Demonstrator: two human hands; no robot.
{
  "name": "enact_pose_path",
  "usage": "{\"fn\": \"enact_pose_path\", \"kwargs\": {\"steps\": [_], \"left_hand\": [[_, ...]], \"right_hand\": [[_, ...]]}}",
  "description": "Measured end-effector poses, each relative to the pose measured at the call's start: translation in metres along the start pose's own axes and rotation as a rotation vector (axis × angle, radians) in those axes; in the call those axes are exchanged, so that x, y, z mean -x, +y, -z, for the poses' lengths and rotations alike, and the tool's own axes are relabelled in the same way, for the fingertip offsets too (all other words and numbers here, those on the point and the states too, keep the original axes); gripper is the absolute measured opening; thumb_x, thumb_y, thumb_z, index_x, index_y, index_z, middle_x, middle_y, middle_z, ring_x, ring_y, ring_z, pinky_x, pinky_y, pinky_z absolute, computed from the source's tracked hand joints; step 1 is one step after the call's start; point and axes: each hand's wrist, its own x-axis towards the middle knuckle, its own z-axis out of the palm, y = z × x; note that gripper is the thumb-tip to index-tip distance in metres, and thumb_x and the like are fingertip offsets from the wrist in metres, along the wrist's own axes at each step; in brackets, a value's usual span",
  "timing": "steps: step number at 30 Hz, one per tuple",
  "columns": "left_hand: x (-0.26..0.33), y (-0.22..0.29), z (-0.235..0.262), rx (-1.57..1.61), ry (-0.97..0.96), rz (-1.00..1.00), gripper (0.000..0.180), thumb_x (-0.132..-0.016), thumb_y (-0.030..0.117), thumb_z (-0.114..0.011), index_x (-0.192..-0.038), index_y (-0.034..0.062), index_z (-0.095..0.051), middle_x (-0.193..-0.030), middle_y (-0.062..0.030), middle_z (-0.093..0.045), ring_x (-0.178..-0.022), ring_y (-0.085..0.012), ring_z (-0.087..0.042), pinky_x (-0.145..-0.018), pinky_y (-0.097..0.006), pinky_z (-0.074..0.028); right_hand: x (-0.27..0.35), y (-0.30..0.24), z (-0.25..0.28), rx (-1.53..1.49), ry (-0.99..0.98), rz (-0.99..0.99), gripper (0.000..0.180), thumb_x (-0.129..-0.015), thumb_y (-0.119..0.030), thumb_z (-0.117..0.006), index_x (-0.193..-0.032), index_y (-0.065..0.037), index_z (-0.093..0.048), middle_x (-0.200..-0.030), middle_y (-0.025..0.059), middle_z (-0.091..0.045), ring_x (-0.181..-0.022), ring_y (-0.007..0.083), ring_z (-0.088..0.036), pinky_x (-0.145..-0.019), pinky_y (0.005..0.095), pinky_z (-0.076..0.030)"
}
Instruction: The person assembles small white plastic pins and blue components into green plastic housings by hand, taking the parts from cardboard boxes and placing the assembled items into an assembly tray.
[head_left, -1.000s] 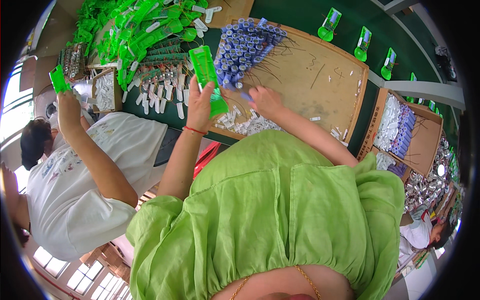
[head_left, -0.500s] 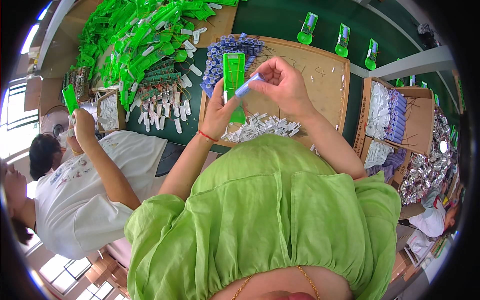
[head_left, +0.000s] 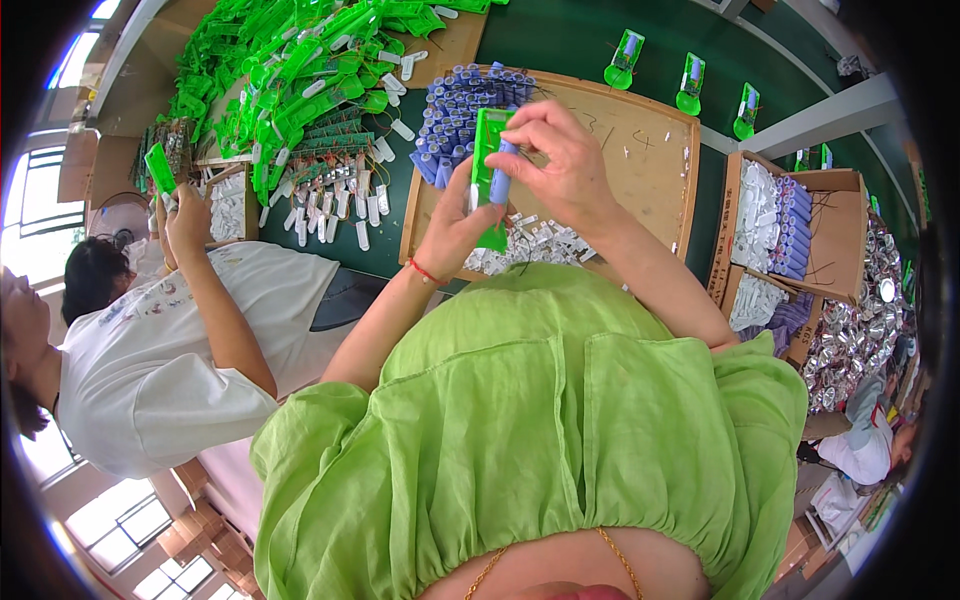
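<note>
My left hand (head_left: 449,228) is closed around the lower part of a long green plastic casing (head_left: 483,160), held upright over the work board. A blue cylindrical battery cell (head_left: 500,184) lies lengthwise along the casing's right side, pinched near its top by the fingers of my right hand (head_left: 562,165). Whether the cell is seated inside the casing or only beside it, I cannot tell. Beyond my left hand is a heap of blue battery cells (head_left: 455,115) with thin wires. Small white parts (head_left: 540,245) lie scattered just below the casing.
The wood-framed board (head_left: 645,190) lies under my hands. Green casings (head_left: 310,75) are piled at far left, by wired circuit boards (head_left: 335,150). Several fitted casings (head_left: 690,85) stand at the back. A cardboard box (head_left: 835,235) of cells is at right. A co-worker (head_left: 190,340) sits left, holding a casing.
My right hand has brought the battery cell from a slant to upright against the casing. The casing has turned and shifted slightly right. The co-worker's hands have moved slightly right.
</note>
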Motion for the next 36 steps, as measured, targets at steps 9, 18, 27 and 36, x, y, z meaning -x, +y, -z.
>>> {"fn": "enact_pose_path", "kwargs": {"steps": [9, 18, 27, 36], "left_hand": [[-0.001, 0.011, -0.015, 0.142, 0.008, 0.220, 0.031, -0.099, 0.026, -0.047, -0.125, 0.0089, -0.042, -0.085, -0.0109, -0.063, -0.069, -0.0181, -0.064, -0.059, -0.030, -0.053], [-0.014, 0.010, 0.034, 0.233, 0.295, 0.164, 0.031, -0.098, 0.027, -0.045, -0.117, 0.0021, -0.047, -0.099, -0.0164, -0.063, -0.087, -0.0270, -0.064, -0.073, -0.037, -0.055], [-0.020, -0.024, 0.073, 0.400, 0.295, 0.269, 0.042, -0.096, 0.039, -0.048, -0.105, -0.0004, -0.057, -0.094, -0.0133, -0.065, -0.086, -0.0242, -0.064, -0.080, -0.039, -0.052], [-0.021, -0.031, 0.044, 0.284, 0.243, 0.368, 0.029, -0.093, 0.021, -0.058, -0.115, 0.0012, -0.054, -0.098, -0.0129, -0.065, -0.086, -0.0205, -0.065, -0.073, -0.034, -0.055]], "right_hand": [[0.007, 0.012, -0.012, 0.160, 0.181, 0.123, 0.045, -0.067, -0.023, -0.081, -0.106, -0.006, -0.064, -0.105, 0.0057, -0.060, -0.091, 0.0230, -0.059, -0.079, 0.0335, -0.049], [0.046, 0.122, 0.036, -0.294, -0.138, -0.590, 0.030, -0.078, -0.024, -0.073, -0.102, -0.007, -0.065, -0.098, 0.0045, -0.065, -0.093, 0.0130, -0.061, -0.081, 0.0278, -0.049], [0.102, 0.151, -0.040, 0.316, -0.550, -0.190, 0.017, -0.072, -0.027, -0.071, -0.084, -0.015, -0.068, -0.088, 0.0053, -0.057, -0.094, 0.0262, -0.057, -0.078, 0.0405, -0.047], [0.075, 0.182, 0.010, 0.682, -0.473, -0.060, 0.012, -0.075, -0.009, -0.064, -0.085, -0.006, -0.058, -0.090, 0.0104, -0.059, -0.093, 0.0302, -0.058, -0.077, 0.0393, -0.050]]}}
